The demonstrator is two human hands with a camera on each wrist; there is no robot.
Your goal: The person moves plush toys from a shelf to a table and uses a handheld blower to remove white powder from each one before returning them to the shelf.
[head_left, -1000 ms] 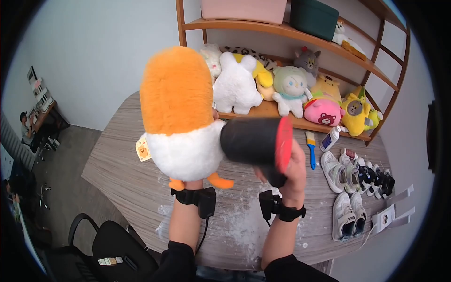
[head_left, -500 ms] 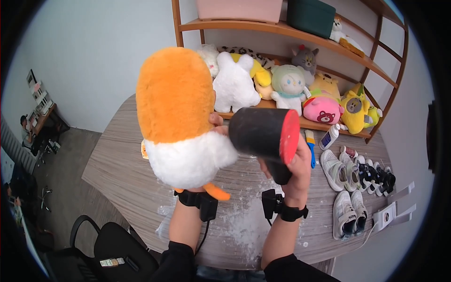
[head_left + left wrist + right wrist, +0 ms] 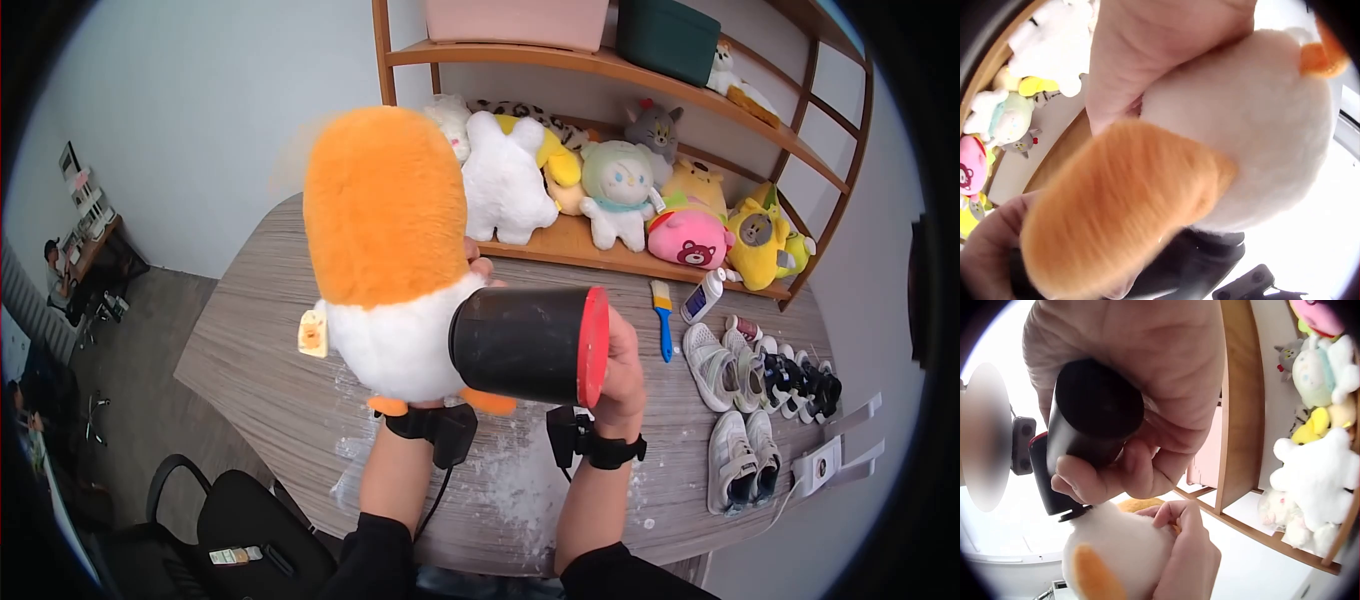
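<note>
A plush toy (image 3: pixel 385 210) with a tall orange top, fluffy white lower body and orange feet stands upright above the table in the head view. My left hand (image 3: pixel 1166 50) grips its white body from the far side. In the head view, only the left fingers (image 3: pixel 480 266) show past the toy's right edge. My right hand (image 3: pixel 622 375) holds a black hair dryer (image 3: pixel 515 342) with a red rear end, its fingers curled round the handle (image 3: pixel 1085 437). The dryer's nozzle points left, overlapping the white fur. A small tag (image 3: pixel 313 333) hangs at the toy's left side.
White powdery marks (image 3: pixel 510 500) spot the table (image 3: pixel 250 330). To the right lie a blue brush (image 3: pixel 663 325), a white bottle (image 3: pixel 703 296) and several shoes (image 3: pixel 735 455). Behind, a wooden shelf (image 3: pixel 540 248) carries several plush toys. A black chair (image 3: pixel 250 520) stands at lower left.
The hair dryer first rose slightly, then swung down and left, lower across the white fur. The plush toy shifted a little left, then back to the right, and its tag shows more now.
</note>
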